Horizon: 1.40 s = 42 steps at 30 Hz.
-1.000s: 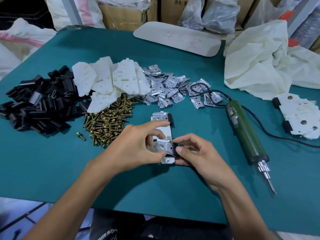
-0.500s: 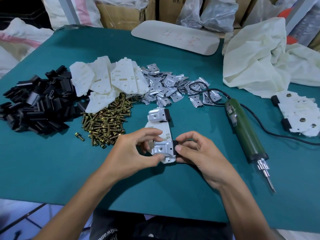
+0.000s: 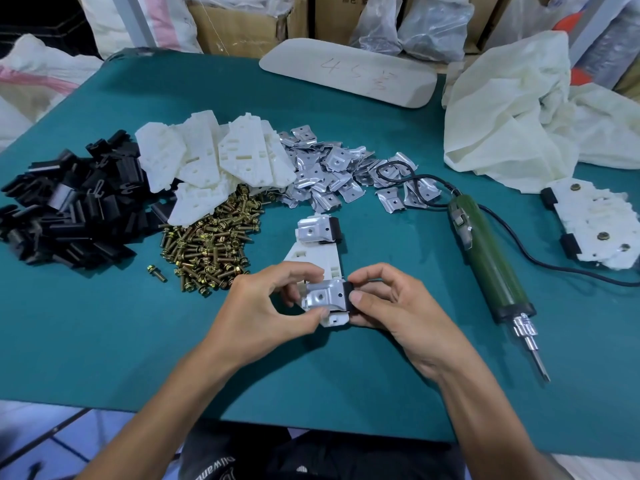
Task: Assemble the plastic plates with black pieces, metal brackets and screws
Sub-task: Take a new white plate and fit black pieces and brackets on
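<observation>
Metal bracket (image 3: 325, 296) now square on plastic plate (image 3: 311, 255) | our left hand (image 3: 258, 306) and right hand (image 3: 401, 306) keep pinching it | we judge screws (image 3: 207, 247) next.

Brightness: we see bright, even light across the green table (image 3: 104, 341); the far left corner is dark.
Source: we judge it overhead and diffuse.
Shadows: soft, lying on our side of the left hand (image 3: 263, 306), the right hand (image 3: 398, 306) and the plastic plate (image 3: 311, 258) they hold.
Glare: small glints on the metal brackets (image 3: 329, 174).
Distortion: the table's edges bow outward.
Focus: the centre is sharp; we find the corners soft.
</observation>
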Motion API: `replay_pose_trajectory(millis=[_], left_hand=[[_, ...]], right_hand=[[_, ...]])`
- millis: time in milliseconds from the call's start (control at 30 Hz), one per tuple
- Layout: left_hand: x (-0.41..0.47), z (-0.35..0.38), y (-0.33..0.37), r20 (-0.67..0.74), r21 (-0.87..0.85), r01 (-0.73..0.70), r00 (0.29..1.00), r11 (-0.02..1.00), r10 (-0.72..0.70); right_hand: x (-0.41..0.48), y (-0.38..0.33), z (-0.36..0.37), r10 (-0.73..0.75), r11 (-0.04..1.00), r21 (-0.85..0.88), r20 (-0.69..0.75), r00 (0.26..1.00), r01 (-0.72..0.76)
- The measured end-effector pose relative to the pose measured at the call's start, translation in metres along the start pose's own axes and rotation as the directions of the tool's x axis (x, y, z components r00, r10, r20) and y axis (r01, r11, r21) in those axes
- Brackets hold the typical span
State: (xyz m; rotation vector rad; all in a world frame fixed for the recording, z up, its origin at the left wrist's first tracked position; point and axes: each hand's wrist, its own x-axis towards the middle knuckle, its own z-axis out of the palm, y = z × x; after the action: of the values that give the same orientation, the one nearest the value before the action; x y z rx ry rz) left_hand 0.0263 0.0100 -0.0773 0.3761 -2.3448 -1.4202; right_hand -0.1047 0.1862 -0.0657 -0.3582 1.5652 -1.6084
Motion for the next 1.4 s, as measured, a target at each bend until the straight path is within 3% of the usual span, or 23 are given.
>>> replay_pose_trajectory(millis=[400, 567, 633, 700, 767, 1067, 1400], left_hand=[[0.001, 0.002, -0.002, 0.03, -0.119, 0.017, 0.999, 0.993, -0.013], [0.028, 0.0, 0.007, -0.124, 0.009, -0.035, 0.992, 0.999, 0.036], [0.047, -0.004, 0.015, -0.11, -0.11, 0.034, 0.993, 0.993, -0.046], [0.062, -0.004, 0.02, -0.003, -0.369, 0.085, 0.996, 0.926, -0.093], [0.071, -0.003, 0.021, 0.045, -0.491, 0.1, 0.995, 0.866, -0.089], [0.08, 0.004, 0.002, 0.109, -0.65, 0.153, 0.988, 0.745, -0.108], [0.08, 0.001, -0.003, 0.159, -0.655, 0.213, 0.977, 0.725, -0.143]], right_hand=[[0.006, -0.012, 0.003, 0.037, 0.999, -0.006, 0.007, 0.999, -0.037], [0.024, -0.028, 0.002, -0.114, 0.991, 0.069, -0.039, 0.993, 0.117], [0.035, -0.04, -0.003, -0.189, 0.978, 0.079, -0.038, 0.981, 0.192], [0.043, -0.049, -0.008, -0.234, 0.968, 0.087, -0.042, 0.971, 0.237], [0.048, -0.048, -0.012, -0.237, 0.963, 0.124, -0.052, 0.97, 0.241], [0.053, -0.037, -0.017, -0.223, 0.968, 0.116, -0.025, 0.974, 0.225], [0.053, -0.034, -0.016, -0.238, 0.965, 0.107, -0.025, 0.971, 0.24]])
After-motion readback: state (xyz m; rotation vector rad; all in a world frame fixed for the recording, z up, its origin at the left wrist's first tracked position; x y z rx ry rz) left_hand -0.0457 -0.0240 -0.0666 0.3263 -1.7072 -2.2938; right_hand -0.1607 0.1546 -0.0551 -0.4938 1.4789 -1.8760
